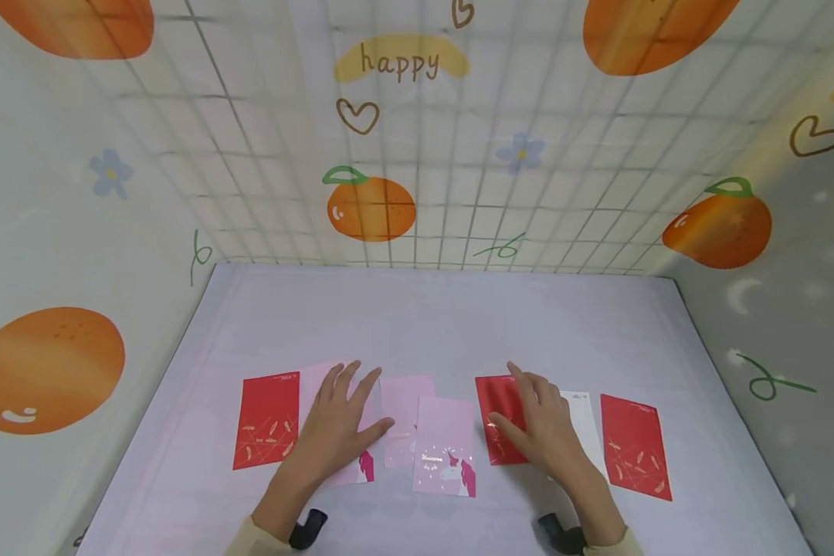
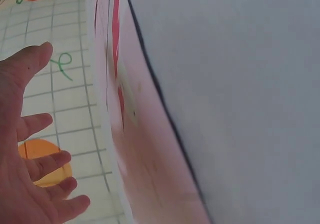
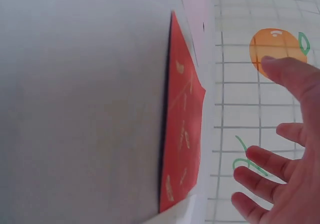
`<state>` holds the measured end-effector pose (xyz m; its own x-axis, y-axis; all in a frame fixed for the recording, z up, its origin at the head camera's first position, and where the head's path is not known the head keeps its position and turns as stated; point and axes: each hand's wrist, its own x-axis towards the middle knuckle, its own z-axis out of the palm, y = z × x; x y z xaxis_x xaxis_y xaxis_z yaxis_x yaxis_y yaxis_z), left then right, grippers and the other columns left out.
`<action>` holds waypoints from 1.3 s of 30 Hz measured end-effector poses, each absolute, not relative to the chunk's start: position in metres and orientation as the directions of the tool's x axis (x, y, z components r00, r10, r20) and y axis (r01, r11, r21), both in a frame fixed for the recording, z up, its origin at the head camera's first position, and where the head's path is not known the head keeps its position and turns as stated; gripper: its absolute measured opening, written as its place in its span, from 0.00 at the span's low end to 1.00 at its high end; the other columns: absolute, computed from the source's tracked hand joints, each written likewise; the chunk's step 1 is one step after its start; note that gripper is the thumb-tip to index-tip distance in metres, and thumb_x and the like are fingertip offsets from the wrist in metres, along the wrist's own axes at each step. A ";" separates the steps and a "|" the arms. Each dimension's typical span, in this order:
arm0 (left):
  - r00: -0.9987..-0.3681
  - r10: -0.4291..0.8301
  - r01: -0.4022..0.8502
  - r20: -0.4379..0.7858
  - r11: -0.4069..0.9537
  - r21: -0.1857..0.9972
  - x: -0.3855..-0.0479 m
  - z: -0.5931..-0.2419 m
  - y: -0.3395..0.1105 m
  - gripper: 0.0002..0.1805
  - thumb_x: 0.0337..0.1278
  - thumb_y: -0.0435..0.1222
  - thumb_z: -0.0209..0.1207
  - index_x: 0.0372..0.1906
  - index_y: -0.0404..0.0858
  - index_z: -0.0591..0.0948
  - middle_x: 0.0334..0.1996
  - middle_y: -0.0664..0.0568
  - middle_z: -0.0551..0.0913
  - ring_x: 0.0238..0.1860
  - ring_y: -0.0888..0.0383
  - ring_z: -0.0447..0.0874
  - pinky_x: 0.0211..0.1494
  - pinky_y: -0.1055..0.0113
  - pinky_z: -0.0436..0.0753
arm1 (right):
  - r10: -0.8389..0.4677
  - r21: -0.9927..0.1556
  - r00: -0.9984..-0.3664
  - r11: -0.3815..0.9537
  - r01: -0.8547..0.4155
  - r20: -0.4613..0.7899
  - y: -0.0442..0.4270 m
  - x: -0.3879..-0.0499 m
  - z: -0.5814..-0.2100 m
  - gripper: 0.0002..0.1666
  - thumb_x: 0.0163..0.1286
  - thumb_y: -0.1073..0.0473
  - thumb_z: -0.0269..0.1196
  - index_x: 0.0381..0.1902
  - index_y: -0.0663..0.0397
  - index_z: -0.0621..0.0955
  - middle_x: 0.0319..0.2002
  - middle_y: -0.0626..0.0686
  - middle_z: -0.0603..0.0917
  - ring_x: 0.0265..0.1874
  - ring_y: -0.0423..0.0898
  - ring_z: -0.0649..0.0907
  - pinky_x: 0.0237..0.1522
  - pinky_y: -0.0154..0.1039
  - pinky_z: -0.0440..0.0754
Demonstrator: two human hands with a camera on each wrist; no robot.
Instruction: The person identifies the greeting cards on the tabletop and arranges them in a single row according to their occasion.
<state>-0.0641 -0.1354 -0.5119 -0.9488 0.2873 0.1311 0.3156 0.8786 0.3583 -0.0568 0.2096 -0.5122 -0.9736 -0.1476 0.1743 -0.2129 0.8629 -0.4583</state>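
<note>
My left hand (image 1: 337, 428), fingers spread, hovers over a pink card with a unicorn corner (image 1: 365, 466) and covers much of it. In the left wrist view the fingers stand apart from the cards, holding nothing. My right hand (image 1: 545, 425) is above a red card (image 1: 496, 401) with gold marks, partly hiding it and a white card (image 1: 584, 417) beside it. The right wrist view shows that hand's fingers spread and free of the red card (image 3: 184, 134). Between the hands lie a pink unicorn card (image 1: 446, 444) and another pink card (image 1: 399, 409), slightly overlapped by it.
A red card (image 1: 267, 417) lies at the left end of the row, another red card (image 1: 635, 448) at the right end. All rest on a white table (image 1: 445, 324). Hanging cloth printed with oranges (image 1: 371, 208) encloses the back and sides. Black straps (image 1: 309, 529) sit at both wrists.
</note>
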 end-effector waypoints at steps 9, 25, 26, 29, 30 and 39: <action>-0.943 0.309 0.333 0.125 0.858 0.391 -0.067 -0.512 -0.124 0.51 0.42 0.57 0.74 0.74 0.50 0.68 0.69 0.47 0.67 0.70 0.45 0.59 0.60 0.45 0.78 | -0.138 -0.568 -0.985 0.805 -0.171 0.101 0.204 -0.058 -0.518 0.59 0.51 0.50 0.79 0.76 0.45 0.61 0.54 0.59 0.75 0.49 0.53 0.77 0.36 0.49 0.86; -0.908 0.392 0.191 -0.146 0.699 0.689 -0.077 -0.515 -0.098 0.39 0.57 0.56 0.67 0.71 0.48 0.70 0.50 0.55 0.79 0.47 0.59 0.79 0.45 0.62 0.84 | -0.125 -0.700 -0.992 0.711 -0.065 -0.035 0.188 -0.060 -0.524 0.48 0.54 0.53 0.78 0.69 0.47 0.68 0.55 0.50 0.76 0.52 0.49 0.76 0.41 0.46 0.86; -0.906 0.393 0.174 -0.157 0.684 0.709 -0.078 -0.516 -0.097 0.38 0.57 0.55 0.67 0.70 0.47 0.70 0.49 0.55 0.79 0.45 0.59 0.80 0.43 0.64 0.84 | -0.128 -0.705 -0.991 0.706 -0.065 -0.037 0.187 -0.061 -0.525 0.47 0.54 0.54 0.78 0.69 0.48 0.69 0.54 0.50 0.76 0.51 0.48 0.77 0.41 0.45 0.86; -0.904 0.391 0.147 -0.174 0.666 0.731 -0.080 -0.520 -0.094 0.38 0.57 0.54 0.67 0.70 0.46 0.71 0.46 0.56 0.80 0.40 0.61 0.79 0.38 0.68 0.82 | -0.137 -0.718 -0.989 0.694 -0.062 -0.048 0.186 -0.062 -0.528 0.45 0.53 0.54 0.78 0.67 0.49 0.71 0.51 0.49 0.78 0.48 0.46 0.78 0.41 0.44 0.85; -0.904 0.387 0.139 -0.181 0.667 0.732 -0.080 -0.522 -0.094 0.38 0.57 0.54 0.67 0.70 0.46 0.71 0.45 0.56 0.80 0.38 0.62 0.78 0.36 0.69 0.82 | -0.140 -0.720 -0.989 0.691 -0.059 -0.053 0.186 -0.063 -0.528 0.44 0.53 0.54 0.78 0.66 0.49 0.72 0.51 0.49 0.78 0.47 0.46 0.78 0.41 0.43 0.85; -0.889 0.408 0.166 -0.208 0.711 0.683 -0.081 -0.525 -0.086 0.41 0.53 0.49 0.72 0.71 0.46 0.69 0.39 0.54 0.76 0.33 0.60 0.76 0.30 0.67 0.79 | -0.187 -0.682 -0.979 0.726 -0.084 -0.079 0.184 -0.065 -0.536 0.43 0.50 0.52 0.80 0.63 0.47 0.74 0.48 0.47 0.78 0.48 0.45 0.76 0.45 0.43 0.82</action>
<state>-0.0813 -0.0862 -0.5246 -0.8890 0.4077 -0.2085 0.1661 0.7113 0.6830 -0.0653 0.1841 -0.5355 -0.9792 -0.1870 -0.0786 -0.0840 0.7264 -0.6821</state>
